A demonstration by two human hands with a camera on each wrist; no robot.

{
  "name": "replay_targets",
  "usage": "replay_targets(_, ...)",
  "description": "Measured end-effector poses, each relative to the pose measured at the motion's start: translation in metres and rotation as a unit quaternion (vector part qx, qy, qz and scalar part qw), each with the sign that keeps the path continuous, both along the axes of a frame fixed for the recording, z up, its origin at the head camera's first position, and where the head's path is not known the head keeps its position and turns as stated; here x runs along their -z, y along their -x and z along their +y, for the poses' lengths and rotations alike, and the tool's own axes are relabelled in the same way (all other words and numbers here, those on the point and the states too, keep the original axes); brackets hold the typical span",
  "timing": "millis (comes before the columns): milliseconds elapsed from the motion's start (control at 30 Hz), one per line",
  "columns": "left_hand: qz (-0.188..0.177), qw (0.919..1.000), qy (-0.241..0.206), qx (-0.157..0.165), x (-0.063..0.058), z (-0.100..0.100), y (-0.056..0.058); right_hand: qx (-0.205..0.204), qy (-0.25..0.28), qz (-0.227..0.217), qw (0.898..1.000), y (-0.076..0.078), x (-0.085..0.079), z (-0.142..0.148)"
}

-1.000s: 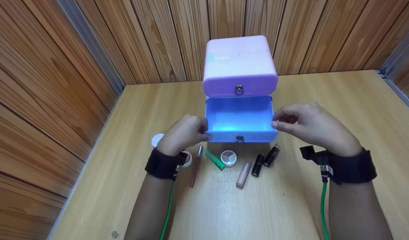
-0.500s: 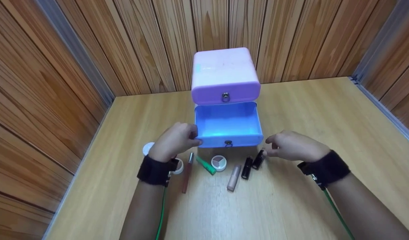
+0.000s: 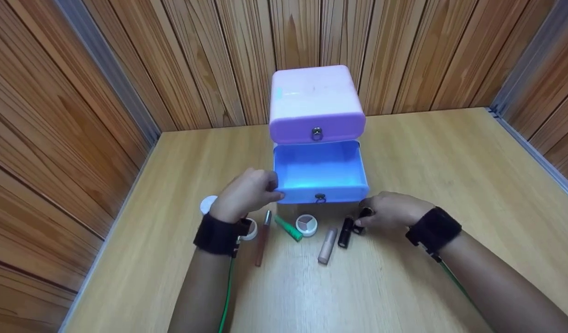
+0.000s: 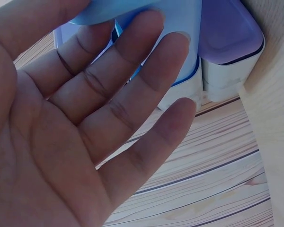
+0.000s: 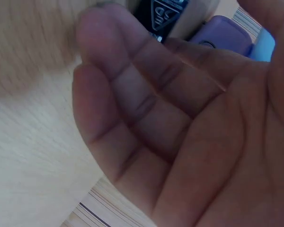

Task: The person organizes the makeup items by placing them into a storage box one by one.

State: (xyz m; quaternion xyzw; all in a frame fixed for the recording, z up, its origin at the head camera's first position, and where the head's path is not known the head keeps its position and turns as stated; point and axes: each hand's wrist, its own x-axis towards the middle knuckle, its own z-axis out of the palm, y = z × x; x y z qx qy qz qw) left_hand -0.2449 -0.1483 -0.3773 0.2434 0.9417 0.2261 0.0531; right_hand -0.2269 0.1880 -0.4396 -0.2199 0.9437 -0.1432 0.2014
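A small pink and purple drawer box (image 3: 316, 95) stands at the back of the table, its blue lower drawer (image 3: 344, 194) pulled out with nothing inside. My left hand (image 3: 247, 194) pinches the drawer's front left corner between thumb and fingers; in the left wrist view the other fingers spread loosely beside the box. Right of the drawer's front, my right hand (image 3: 395, 208) has thumb and fingers around a black lipstick tube (image 3: 363, 215) lying on the table. The right wrist view shows that tube's label beyond the curled fingers. A second black tube (image 3: 345, 232) lies just left of it.
Along the drawer's front lie a pale pink tube (image 3: 328, 246), a round three-part eyeshadow pot (image 3: 306, 225), a green tube (image 3: 288, 228) and a brown lip gloss (image 3: 263, 240). White round pots (image 3: 207, 203) sit partly behind the left hand. Wood-panel walls enclose the table.
My right hand has left the drawer's right side, come down toward the table and closed around the nearer black lipstick tube. The left hand stays at the drawer corner; the camera view has shifted.
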Motion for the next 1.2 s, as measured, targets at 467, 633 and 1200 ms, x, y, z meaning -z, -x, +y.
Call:
replay_targets(467, -0.002, 1.0000, 0.004, 0.004, -0.003, 0.001, 0.000, -0.033, 0.010, 0.032, 0.999, 0.000, 0.008, 0.006)
replay_targets(633, -0.005, 1.0000, 0.003, 0.001, -0.002, 0.001, 0.000, -0.045, 0.010, 0.038, 0.998, -0.008, 0.006, 0.013)
replay_targets(1200, -0.043, 0.9984, 0.012, -0.036, 0.000, -0.003, -0.001, -0.027, 0.041, 0.049, 0.998, -0.029, -0.060, 0.012)
